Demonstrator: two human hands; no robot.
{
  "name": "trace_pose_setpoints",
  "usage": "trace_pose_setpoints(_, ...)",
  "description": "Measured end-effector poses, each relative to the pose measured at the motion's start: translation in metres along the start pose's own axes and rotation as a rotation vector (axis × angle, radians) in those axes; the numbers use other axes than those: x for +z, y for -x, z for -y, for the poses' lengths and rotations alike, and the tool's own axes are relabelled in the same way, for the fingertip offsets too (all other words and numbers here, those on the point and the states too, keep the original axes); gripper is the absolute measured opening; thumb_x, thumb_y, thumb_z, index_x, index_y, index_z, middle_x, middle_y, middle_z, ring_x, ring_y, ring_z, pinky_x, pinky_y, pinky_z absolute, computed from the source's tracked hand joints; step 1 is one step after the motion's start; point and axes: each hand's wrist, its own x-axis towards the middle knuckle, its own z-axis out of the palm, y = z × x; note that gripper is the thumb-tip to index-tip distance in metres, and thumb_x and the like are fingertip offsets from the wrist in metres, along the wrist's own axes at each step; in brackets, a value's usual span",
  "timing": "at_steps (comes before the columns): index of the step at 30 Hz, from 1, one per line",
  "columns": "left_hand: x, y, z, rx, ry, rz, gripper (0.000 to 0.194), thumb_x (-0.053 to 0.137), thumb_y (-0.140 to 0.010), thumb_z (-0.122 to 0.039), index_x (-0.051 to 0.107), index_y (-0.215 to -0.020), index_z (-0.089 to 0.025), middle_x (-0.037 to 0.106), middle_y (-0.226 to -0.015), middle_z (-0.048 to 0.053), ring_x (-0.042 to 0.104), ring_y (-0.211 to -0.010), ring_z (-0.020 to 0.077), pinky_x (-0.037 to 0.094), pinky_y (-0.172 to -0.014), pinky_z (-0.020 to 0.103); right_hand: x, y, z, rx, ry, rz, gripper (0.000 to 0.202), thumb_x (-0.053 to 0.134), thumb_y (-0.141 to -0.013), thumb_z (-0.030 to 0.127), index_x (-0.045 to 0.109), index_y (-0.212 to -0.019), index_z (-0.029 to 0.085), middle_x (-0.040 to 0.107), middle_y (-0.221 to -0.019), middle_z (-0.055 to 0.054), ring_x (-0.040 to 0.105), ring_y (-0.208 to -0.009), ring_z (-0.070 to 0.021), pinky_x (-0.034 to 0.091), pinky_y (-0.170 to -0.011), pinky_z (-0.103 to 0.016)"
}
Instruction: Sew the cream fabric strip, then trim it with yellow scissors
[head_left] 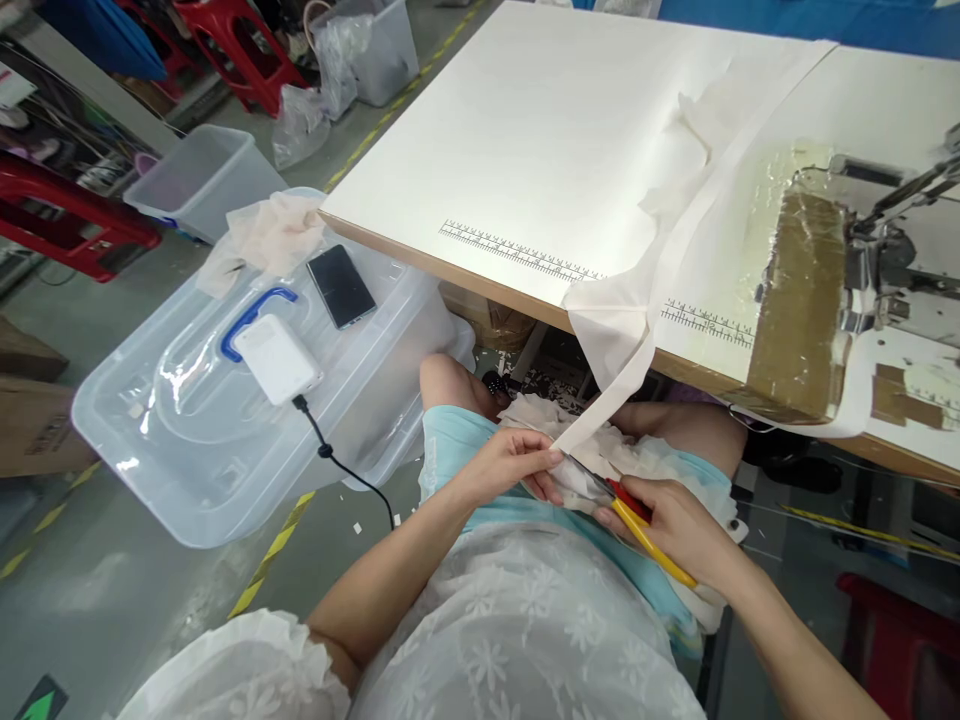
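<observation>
My left hand [525, 465] pinches the end of a cream fabric strip [611, 395] above my lap. Scissors [651, 540] with red and yellow handles are in my right hand [667, 520], their blades pointing left at the strip near my left fingertips. From there the strip runs up over the table edge and across the white table [525, 120], with a wider thin piece of fabric [622, 310] beside it. Ruffled pale fabric [547, 415] lies bunched on my lap, partly under both hands.
A sewing machine [885, 250] stands on the table at the right. To the left, a lidded clear bin [187, 420] carries a phone [341, 287], a white power bank [277, 358] with a black cable, and loose fabric [274, 235]. Red stools [232, 45] stand behind.
</observation>
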Motion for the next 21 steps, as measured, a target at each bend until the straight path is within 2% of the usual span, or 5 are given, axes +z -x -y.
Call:
trace_pose_setpoints(10, 0.001, -0.003, 0.001, -0.015, 0.011, 0.014, 0.051, 0.080, -0.065, -0.059, 0.062, -0.077, -0.013, 0.070, -0.058, 0.005, 0.070, -0.055, 0.0174, 0.052, -0.053, 0.022, -0.001, -0.005, 0.005, 0.011, 0.142, -0.036, 0.044, 0.044, -0.090, 0.062, 0.034, -0.068, 0.025, 0.052, -0.060, 0.000, 0.047, -0.052, -0.0169, 0.025, -0.052, -0.028)
trace_pose_setpoints(14, 0.000, -0.003, 0.000, -0.021, -0.003, 0.013, 0.050, 0.079, -0.067, -0.059, 0.060, -0.074, -0.013, 0.070, -0.059, 0.006, 0.069, -0.055, 0.0166, 0.052, -0.053, 0.021, 0.002, -0.010, 0.005, 0.033, 0.091, -0.033, 0.048, 0.040, -0.089, 0.065, 0.033, -0.064, 0.025, 0.051, -0.057, -0.001, 0.047, -0.052, -0.0175, 0.026, -0.052, -0.028)
trace_pose_setpoints(21, -0.002, -0.009, 0.005, -0.060, -0.108, 0.033, 0.051, 0.072, -0.072, -0.062, 0.062, -0.083, -0.013, 0.070, -0.062, 0.005, 0.069, -0.059, 0.0173, 0.053, -0.058, 0.024, 0.005, -0.003, -0.002, 0.085, -0.027, -0.055, 0.049, 0.042, -0.088, 0.068, 0.033, -0.064, 0.025, 0.050, -0.058, 0.000, 0.048, -0.055, -0.0178, 0.029, -0.053, -0.028)
